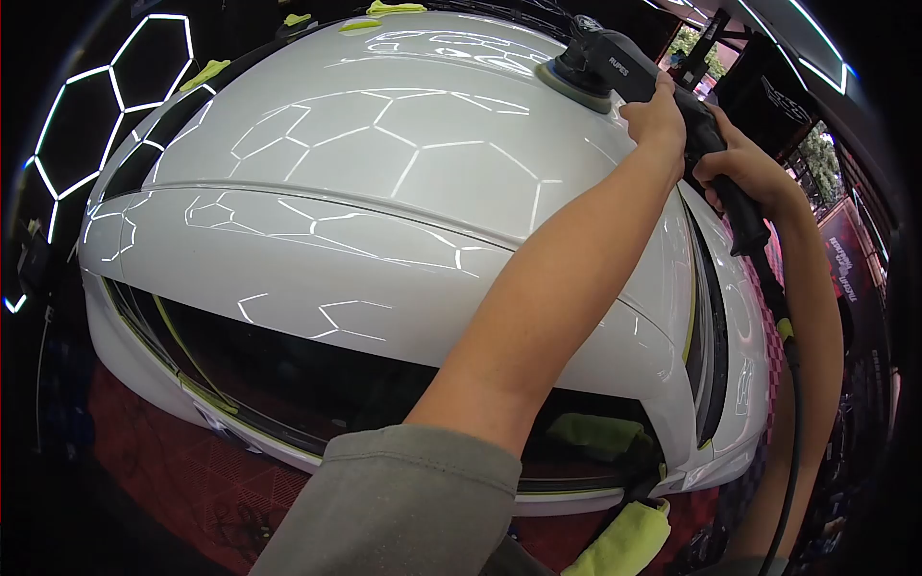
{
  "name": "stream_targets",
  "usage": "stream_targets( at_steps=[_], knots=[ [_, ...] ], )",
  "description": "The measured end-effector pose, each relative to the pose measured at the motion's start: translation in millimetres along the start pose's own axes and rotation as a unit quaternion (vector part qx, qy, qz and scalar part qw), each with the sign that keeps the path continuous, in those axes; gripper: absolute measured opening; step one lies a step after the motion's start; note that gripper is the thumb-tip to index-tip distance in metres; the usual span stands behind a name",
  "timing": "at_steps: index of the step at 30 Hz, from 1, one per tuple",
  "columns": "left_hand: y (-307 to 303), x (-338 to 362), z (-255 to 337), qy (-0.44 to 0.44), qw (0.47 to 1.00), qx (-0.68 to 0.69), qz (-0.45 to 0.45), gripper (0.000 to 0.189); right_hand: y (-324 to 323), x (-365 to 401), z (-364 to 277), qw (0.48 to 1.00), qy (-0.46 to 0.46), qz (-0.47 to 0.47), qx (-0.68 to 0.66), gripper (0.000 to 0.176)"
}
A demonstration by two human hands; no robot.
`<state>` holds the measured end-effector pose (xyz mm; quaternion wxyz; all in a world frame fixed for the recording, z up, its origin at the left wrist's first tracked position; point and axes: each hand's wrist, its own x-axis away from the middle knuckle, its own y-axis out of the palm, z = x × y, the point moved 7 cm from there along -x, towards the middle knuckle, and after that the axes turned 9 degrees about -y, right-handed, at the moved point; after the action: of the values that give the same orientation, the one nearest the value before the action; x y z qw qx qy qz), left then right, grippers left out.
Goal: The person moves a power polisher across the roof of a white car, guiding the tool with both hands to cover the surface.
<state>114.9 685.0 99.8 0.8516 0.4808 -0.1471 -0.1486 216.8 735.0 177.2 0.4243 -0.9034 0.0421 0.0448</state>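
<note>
A black car polisher (629, 69) lettered "RUPES" rests its round pad (576, 91) near the right edge of a white car's roof (355, 134). My left hand (660, 117) is closed around the polisher's body just behind the head. Further back, my right hand (747, 168) wraps the rear grip, some of its fingers hidden behind it. From the handle a black power cord (796, 422) runs down along my right arm. Hexagon-shaped light lines reflect in the glossy paint.
Yellow-green cloths (396, 8) lie at the far roof edge, another (205, 75) at the left. A rolled yellow-green towel (624, 542) is low in front of me. Dark rear glass (288, 355) is edged with yellow-green tape. Red floor tiles (211, 490) show below left.
</note>
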Motion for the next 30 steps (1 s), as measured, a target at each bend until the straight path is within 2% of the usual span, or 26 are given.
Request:
stream_targets(
  at_steps=[20, 30],
  knots=[
    [33.7, 1.2, -103.3, -0.021, 0.99, -0.117, 0.073, 0.079, -46.0, 47.6, 91.4, 0.995, 0.04, 0.033, -0.082, 0.096],
    [48.9, 5.6, -136.0, -0.029, 0.987, -0.151, 0.047, 0.08, -61.9, 66.8, 118.9, 0.994, 0.051, 0.065, -0.07, 0.097]
  ],
)
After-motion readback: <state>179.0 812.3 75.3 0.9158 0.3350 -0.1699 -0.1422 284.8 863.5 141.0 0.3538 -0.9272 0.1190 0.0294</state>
